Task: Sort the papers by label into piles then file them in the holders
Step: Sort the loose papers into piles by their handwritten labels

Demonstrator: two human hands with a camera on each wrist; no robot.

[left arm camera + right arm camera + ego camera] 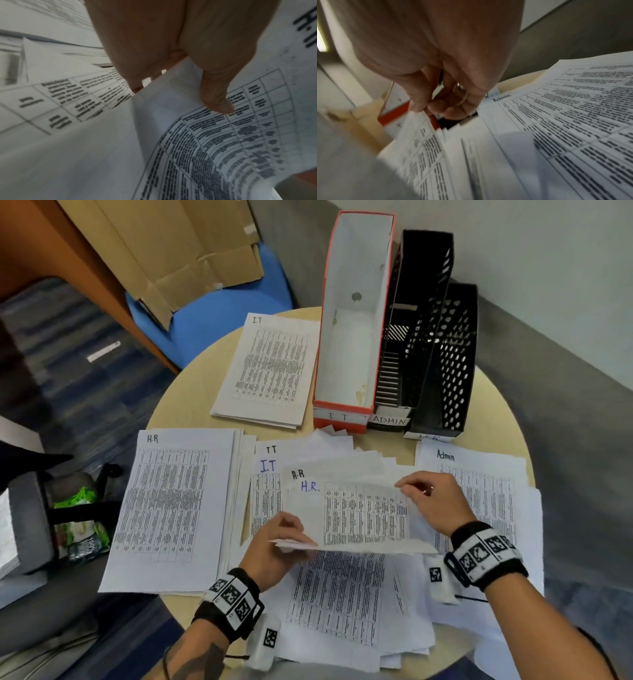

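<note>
Even indoor light; blurred wrist views

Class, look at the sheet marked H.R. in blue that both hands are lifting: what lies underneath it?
Under the lifted H.R. sheet, pinched by the left hand and right hand, lie more printed sheets. Another H.R. sheet peeks out behind. Their number and remaining labels are covered.

Blue chair (pixel 219 313) w/ flat cardboard (pixel 178 251) on it, behind round table (pixel 493 412); green packets (pixel 80 522) on floor left.
</note>
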